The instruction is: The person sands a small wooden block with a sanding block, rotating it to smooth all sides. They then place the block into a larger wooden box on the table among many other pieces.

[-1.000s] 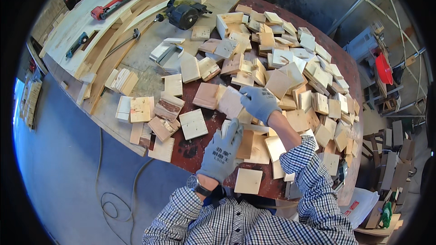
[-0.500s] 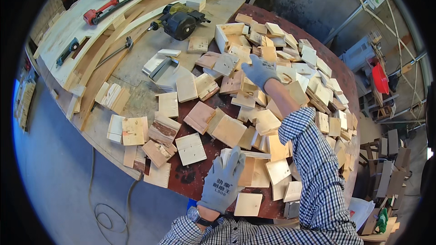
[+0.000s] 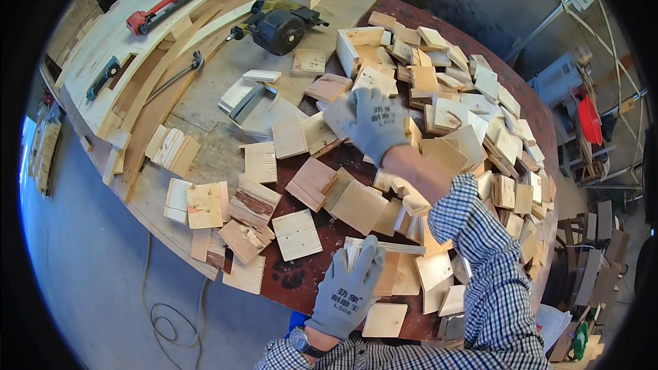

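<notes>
My right hand [image 3: 378, 125], in a grey work glove, is closed on a small flat wooden block [image 3: 336, 116] that shows to the left of its fingers, near the far middle of the pile. Its thumb and part of its grip are hidden. My left hand [image 3: 348, 293], gloved the same way, is near the front edge with its fingers stretched out. Its fingertips overlap the end of a wooden piece [image 3: 394, 247] with its narrow edge facing up; whether they touch cannot be told. A pale square block [image 3: 297, 234] lies to its left, another block [image 3: 384, 320] to its right.
Wooden offcuts [image 3: 473, 116] are heaped across the dark red tabletop [image 3: 291, 274]. Farther left are a black and yellow power tool [image 3: 277, 25], a hammer [image 3: 179, 77], a red nail gun [image 3: 152, 12] and long curved boards [image 3: 147, 89]. A cable [image 3: 164, 322] lies on the floor.
My right hand has come nearer and left, from above the pile onto a flat block, which has shifted toward me in its grasp. My left hand stays about where it was. The view has shifted slightly.
</notes>
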`<state>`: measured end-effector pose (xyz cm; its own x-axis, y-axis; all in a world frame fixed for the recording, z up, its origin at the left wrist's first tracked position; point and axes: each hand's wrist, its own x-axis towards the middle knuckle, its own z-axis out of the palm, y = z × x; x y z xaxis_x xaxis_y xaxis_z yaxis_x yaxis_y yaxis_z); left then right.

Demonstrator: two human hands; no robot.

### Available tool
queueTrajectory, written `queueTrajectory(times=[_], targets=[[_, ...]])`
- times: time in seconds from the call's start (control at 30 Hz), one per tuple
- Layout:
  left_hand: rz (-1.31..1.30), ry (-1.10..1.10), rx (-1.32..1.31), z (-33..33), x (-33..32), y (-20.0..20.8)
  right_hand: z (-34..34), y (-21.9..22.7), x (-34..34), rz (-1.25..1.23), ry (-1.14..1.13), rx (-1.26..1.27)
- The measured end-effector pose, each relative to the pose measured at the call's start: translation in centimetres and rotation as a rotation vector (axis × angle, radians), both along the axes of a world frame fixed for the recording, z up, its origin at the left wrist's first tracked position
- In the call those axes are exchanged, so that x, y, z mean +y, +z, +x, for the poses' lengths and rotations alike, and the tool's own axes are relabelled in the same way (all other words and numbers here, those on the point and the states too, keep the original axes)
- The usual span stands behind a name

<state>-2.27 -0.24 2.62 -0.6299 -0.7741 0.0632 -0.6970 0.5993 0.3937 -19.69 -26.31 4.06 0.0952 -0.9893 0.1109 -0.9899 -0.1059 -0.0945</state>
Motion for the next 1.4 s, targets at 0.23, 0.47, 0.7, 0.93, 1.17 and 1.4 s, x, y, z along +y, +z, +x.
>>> queueTrajectory(times=[0.23, 0.47, 0.7, 0.93, 1.17, 1.4], targets=[[-0.059, 0.008, 0.002, -0.1, 0.1, 0.4, -0.6, -1.2, 7.5, -0.055, 0.59, 0.17], [-0.091, 0.03, 0.006, -0.1, 0.1, -0.3, -4.3, -0.2, 6.5, -0.067, 0.522, 0.023], [-0.056, 0.017, 0.021, -0.2, 0.3, -0.2, -2.7, -0.8, 3.5, 0.139, 0.659, 0.172], [0.013, 0.028, 0.052, 0.0, -0.3, 0.8, 1.2, 1.1, 4.1, 0.363, 0.604, 0.187], [0.005, -0.011, 0.022, -0.1, -0.2, 0.9, -1.3, -0.8, 6.2, 0.249, 0.598, -0.229], [0.032, -0.001, 0.017, 0.0, -0.3, 1.2, -9.5, 2.4, 3.7, 0.277, -0.014, 0.18]])
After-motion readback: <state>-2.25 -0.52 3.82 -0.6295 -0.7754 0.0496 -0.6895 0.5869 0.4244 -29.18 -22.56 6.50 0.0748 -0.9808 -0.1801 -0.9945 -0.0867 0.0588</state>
